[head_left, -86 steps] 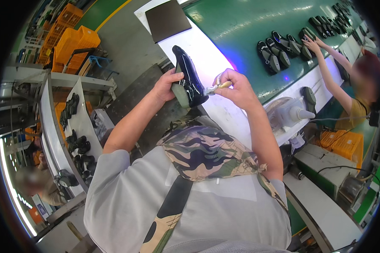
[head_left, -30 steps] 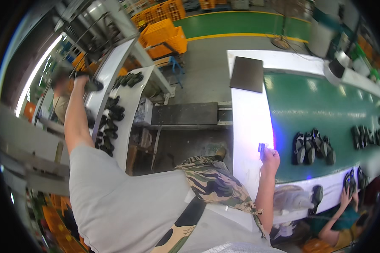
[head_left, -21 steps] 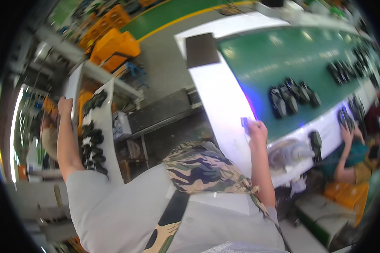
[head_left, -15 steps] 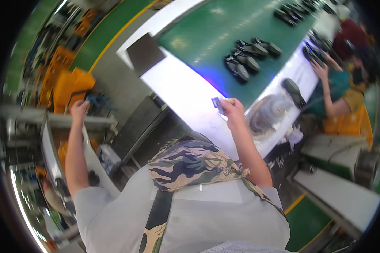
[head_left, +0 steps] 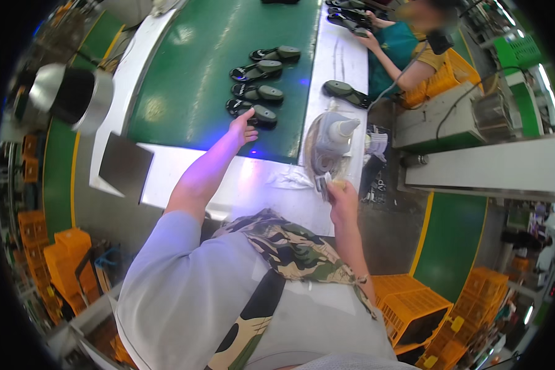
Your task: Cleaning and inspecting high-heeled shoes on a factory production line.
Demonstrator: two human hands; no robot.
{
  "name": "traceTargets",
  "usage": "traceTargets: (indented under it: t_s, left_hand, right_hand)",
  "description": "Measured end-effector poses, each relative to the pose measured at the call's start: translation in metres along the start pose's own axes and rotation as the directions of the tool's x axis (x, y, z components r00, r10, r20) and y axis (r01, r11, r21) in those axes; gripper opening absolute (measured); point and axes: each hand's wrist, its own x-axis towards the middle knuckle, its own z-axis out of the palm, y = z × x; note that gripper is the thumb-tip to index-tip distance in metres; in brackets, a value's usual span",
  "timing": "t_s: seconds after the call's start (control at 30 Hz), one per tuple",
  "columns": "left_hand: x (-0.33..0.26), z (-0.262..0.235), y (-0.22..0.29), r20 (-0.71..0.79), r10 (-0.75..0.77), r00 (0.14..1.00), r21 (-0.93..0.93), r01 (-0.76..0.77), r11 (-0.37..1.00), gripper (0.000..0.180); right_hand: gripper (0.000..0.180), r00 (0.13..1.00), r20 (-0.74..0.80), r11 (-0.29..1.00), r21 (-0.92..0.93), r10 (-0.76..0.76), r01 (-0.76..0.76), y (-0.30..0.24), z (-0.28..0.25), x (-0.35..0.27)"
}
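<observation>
My left hand (head_left: 243,128) reaches over the green belt, its fingers apart beside the nearest black-and-olive sandal (head_left: 262,116). Thumb and sandal overlap in view; whether they touch I cannot tell. Several similar sandals (head_left: 259,93) lie in a column beyond it. Near the front of the white table edge, my right hand (head_left: 342,196) is closed around a small brush-like tool (head_left: 324,185) with a pale handle and a flat, dark end. Just beyond that tool stands a whitish squeeze bottle (head_left: 340,132) with a cone-shaped nozzle, in a round, stained tray (head_left: 312,145).
A crumpled white cloth (head_left: 290,179) lies on the white ledge. Another sandal (head_left: 346,93) rests beyond the bottle. At the far right, a co-worker (head_left: 407,46) handles sandals. A dark square board (head_left: 125,164) is at the left corner; an orange crate (head_left: 410,305) stands behind my right arm.
My left hand has moved from the open left side to the sandals on the belt. My right hand, still holding the tool, is now beside the bottle. The view has turned.
</observation>
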Motion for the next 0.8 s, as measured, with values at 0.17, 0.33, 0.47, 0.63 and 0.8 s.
traceTargets:
  t_s: [0.17, 0.33, 0.47, 0.63, 0.8]
  left_hand:
    - [0.035, 0.052, 0.030, -0.194, -0.176, 0.965, 0.068, 0.193, 0.979, 0.092]
    - [0.051, 0.022, 0.019, -0.139, -0.162, 0.977, -0.012, 0.162, 0.987, 0.060]
    - [0.035, -0.033, -0.007, 0.336, -0.071, 0.939, -0.214, 0.149, 0.965, 0.051]
    - [-0.042, -0.051, 0.017, 0.691, 0.240, 0.682, -0.286, -0.047, 0.957, 0.057]
    - [-0.182, -0.046, 0.077, 0.638, 0.571, 0.517, -0.464, -0.333, 0.821, 0.065]
  right_hand:
    - [0.018, 0.967, -0.247, 0.979, 0.202, 0.055, -0.005, 0.028, -0.026, -0.032]
    - [0.017, 0.950, -0.298, 0.959, 0.283, 0.090, -0.002, 0.046, -0.018, -0.047]
    - [0.016, 0.963, -0.253, 0.968, 0.248, 0.097, -0.032, 0.041, 0.007, -0.045]
    - [0.017, 0.988, -0.137, 0.992, 0.108, 0.073, -0.059, 0.029, 0.025, -0.018]
    - [0.016, 1.000, -0.007, 0.999, 0.050, -0.005, 0.005, 0.010, 0.057, 0.018]
